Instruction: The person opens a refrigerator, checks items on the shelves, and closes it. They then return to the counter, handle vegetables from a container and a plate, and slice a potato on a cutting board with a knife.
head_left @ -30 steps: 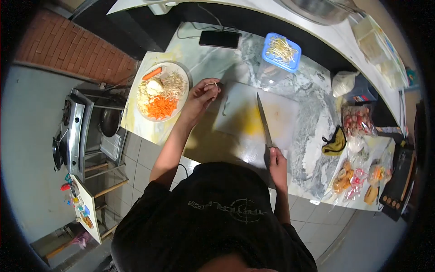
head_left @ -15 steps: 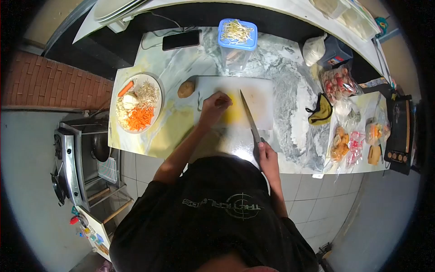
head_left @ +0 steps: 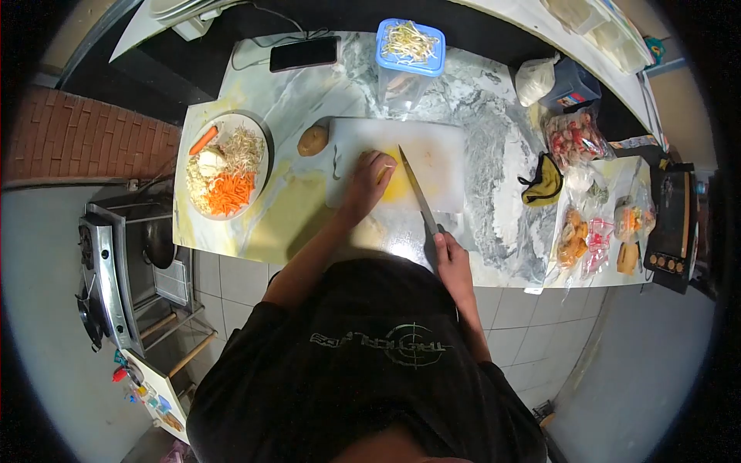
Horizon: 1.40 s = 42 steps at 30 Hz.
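Note:
My right hand [head_left: 452, 258] is wrapped round the handle of a long knife [head_left: 417, 185], whose blade points away from me over the white cutting board [head_left: 444, 166]. Over the board's left part, my left hand [head_left: 371, 179] has its fingers drawn together; what they hold is too small and hidden to name. Yellow stains mark the board beside these fingers. A brown potato [head_left: 312, 141] lies just left of the board. Farther left is a round plate [head_left: 265, 166] with shredded carrot [head_left: 230, 194], bean sprouts [head_left: 244, 152] and a carrot piece [head_left: 204, 140].
A blue-lidded container [head_left: 411, 64] with sprouts on top stands behind the board. Near the back edge lies a black phone [head_left: 305, 54]. A yellow-and-black cloth item [head_left: 543, 184] and bagged food [head_left: 575, 139] are at the right. A stove [head_left: 108, 262] stands at far left.
My left hand has moved from beside the potato, rightward onto the board, uncovering the potato. The knife stays in my right hand. The whole view has shifted with my head.

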{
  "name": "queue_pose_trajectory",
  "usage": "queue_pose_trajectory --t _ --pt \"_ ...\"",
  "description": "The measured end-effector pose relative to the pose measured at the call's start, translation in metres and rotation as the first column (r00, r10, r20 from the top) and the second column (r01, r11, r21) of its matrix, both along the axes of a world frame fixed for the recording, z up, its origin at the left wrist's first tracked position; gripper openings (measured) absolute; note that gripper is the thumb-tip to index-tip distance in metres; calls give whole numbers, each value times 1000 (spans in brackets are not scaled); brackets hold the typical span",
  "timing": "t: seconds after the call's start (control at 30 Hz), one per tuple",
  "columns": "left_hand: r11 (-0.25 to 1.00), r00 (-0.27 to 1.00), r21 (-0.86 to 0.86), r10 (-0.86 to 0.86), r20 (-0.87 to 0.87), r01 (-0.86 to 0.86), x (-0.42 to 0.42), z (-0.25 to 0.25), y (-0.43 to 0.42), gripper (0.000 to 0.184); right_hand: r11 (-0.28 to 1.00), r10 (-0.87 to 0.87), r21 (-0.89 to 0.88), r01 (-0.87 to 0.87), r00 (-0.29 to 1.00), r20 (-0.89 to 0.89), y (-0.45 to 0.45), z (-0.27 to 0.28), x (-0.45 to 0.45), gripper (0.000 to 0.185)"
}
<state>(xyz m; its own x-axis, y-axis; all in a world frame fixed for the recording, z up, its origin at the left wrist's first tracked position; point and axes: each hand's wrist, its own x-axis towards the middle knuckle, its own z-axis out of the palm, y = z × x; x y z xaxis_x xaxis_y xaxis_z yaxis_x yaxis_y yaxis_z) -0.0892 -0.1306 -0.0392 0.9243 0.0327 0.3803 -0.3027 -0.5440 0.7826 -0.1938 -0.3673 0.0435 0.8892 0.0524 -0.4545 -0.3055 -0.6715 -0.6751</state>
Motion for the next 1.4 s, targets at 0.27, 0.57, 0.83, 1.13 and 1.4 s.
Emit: queue_pose_trajectory --t 0.27,0.57,0.83,1.13,1.4 --pt "996 994 63 -68 82 63 -1 5 1 18 996 -88 34 82 972 218 13 2 -4 48" --pt "999 992 37 -16 123 12 -1 16 -1 17 996 -84 9 83 979 186 15 -1 -10 48" --pt "995 996 90 26 84 -33 -1 6 -2 14 992 -127 25 125 983 135 18 8 -11 46" --pt "993 997 115 19 69 -27 -4 10 -1 10 996 -82 -26 88 978 190 22 13 -11 44" --pt "995 999 94 42 29 -45 -6 14 -2 10 964 17 -264 -22 1000 -20 24 14 -3 43"
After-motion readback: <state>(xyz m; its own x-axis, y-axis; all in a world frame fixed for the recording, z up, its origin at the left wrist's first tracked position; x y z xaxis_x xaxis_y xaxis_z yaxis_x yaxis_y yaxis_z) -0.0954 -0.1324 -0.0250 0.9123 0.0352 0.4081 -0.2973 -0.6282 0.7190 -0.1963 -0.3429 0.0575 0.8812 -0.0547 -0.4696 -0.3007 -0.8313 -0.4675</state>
